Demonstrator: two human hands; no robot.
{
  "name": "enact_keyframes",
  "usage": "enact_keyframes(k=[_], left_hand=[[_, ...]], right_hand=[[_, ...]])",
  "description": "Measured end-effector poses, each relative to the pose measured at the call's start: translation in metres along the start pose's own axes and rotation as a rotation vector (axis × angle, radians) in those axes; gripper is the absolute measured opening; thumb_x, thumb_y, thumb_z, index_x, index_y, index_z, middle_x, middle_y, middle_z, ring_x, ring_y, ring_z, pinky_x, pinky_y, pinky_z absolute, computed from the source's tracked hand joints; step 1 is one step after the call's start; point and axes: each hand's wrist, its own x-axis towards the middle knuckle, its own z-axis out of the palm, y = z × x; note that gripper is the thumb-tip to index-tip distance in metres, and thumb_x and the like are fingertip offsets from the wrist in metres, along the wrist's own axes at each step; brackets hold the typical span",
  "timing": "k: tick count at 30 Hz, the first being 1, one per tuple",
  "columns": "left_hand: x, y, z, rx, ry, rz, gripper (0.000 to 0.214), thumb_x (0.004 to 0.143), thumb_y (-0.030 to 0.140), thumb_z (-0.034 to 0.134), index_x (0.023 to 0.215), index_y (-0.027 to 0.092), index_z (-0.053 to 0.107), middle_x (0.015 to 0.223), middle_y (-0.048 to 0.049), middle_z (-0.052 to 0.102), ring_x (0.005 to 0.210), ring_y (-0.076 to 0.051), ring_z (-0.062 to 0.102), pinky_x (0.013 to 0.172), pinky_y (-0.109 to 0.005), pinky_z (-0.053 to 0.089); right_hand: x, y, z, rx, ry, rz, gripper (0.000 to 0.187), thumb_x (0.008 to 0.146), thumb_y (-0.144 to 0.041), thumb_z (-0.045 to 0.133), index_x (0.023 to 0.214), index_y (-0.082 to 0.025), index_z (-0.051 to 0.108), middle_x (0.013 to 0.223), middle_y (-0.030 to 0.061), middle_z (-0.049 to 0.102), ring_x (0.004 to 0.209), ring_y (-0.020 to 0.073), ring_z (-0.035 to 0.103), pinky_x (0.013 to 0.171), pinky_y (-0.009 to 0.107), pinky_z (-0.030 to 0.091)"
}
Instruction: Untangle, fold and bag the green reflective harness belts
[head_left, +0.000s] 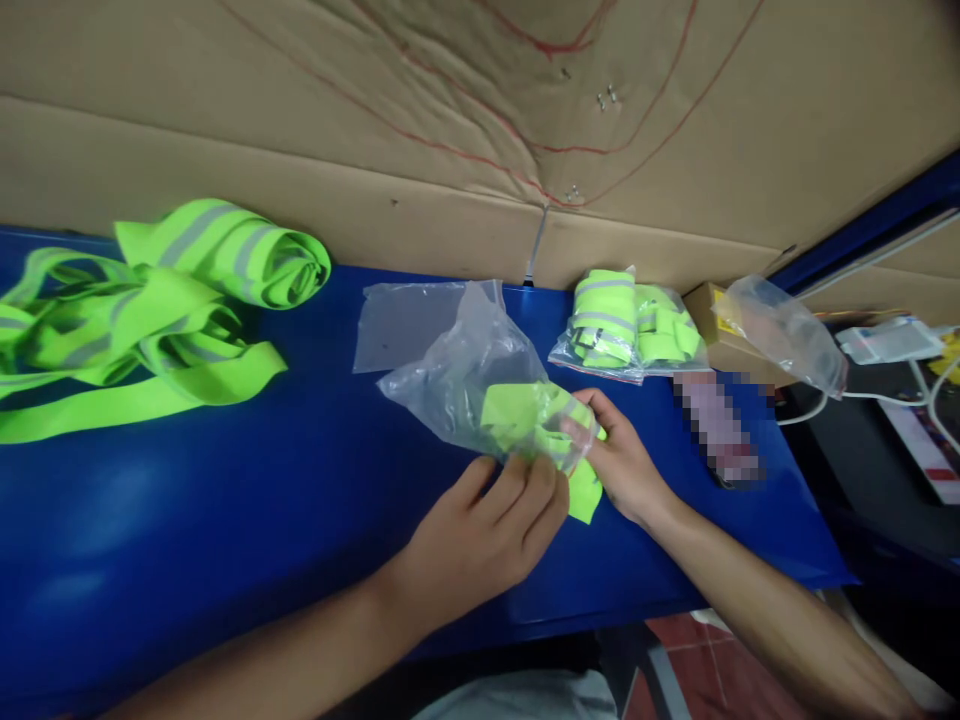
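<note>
A clear plastic bag (pixel 465 370) is held above the blue table, its mouth toward the right. Part of a neon-yellow reflective strap (pixel 517 410) shows through the bag, and a loose end hangs out below the mouth. My left hand (pixel 487 525) grips the bag's near edge with curled fingers; the fingertips are partly hidden. At the mouth, my right hand (pixel 622 455) has thumb and fingers closed on the strap, with some fingers behind or inside the plastic.
Loose reflective straps and a roll (pixel 247 250) lie at the left. Flat empty bags (pixel 405 320) rest behind my hands. Filled bags (pixel 604 315), a cardboard box (pixel 712 325) and a blurred-out object (pixel 716 425) are at the right. A brown board (pixel 300 170) stands along the back.
</note>
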Motion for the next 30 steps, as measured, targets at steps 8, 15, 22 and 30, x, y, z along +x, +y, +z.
enact_keyframes(k=[8,15,22,30], left_hand=[[0.006,-0.015,-0.001,0.121,-0.096,-0.011,0.047,0.107,0.017,0.041,0.153,0.014,0.051,0.158,-0.0129,0.054,0.145,-0.028,0.050,0.119,-0.053,0.040],[0.008,-0.021,0.008,0.143,-0.066,0.097,0.047,0.105,0.016,0.044,0.151,0.011,0.053,0.155,-0.0130,0.058,0.142,-0.029,0.055,0.115,-0.052,0.047],[0.014,-0.007,0.009,0.074,0.006,0.064,0.044,0.104,0.013,0.045,0.143,-0.001,0.058,0.143,-0.0201,0.066,0.133,-0.033,0.064,0.114,-0.049,0.049],[0.016,-0.017,0.018,-0.243,0.067,-0.065,0.032,0.101,0.007,0.050,0.130,0.006,0.063,0.124,-0.0135,0.076,0.116,-0.026,0.073,0.101,-0.043,0.058]], right_hand=[[-0.010,0.004,0.005,-0.013,-0.128,0.009,0.044,0.092,-0.070,0.063,0.096,-0.026,0.060,0.088,-0.0010,0.064,0.083,0.0181,0.061,0.073,0.027,0.053],[-0.010,0.004,0.008,-0.007,-0.066,0.079,0.043,0.093,-0.069,0.060,0.092,-0.026,0.064,0.088,0.0010,0.067,0.085,0.0208,0.065,0.075,0.033,0.056],[-0.019,-0.009,0.014,0.208,-0.038,0.168,0.028,0.091,-0.052,0.069,0.105,-0.029,0.062,0.091,-0.0019,0.066,0.083,0.0174,0.065,0.075,0.028,0.056],[-0.018,-0.011,0.010,0.418,-0.051,0.134,0.027,0.090,-0.036,0.068,0.117,-0.033,0.068,0.134,-0.0014,0.065,0.129,0.0191,0.060,0.107,0.030,0.049]])
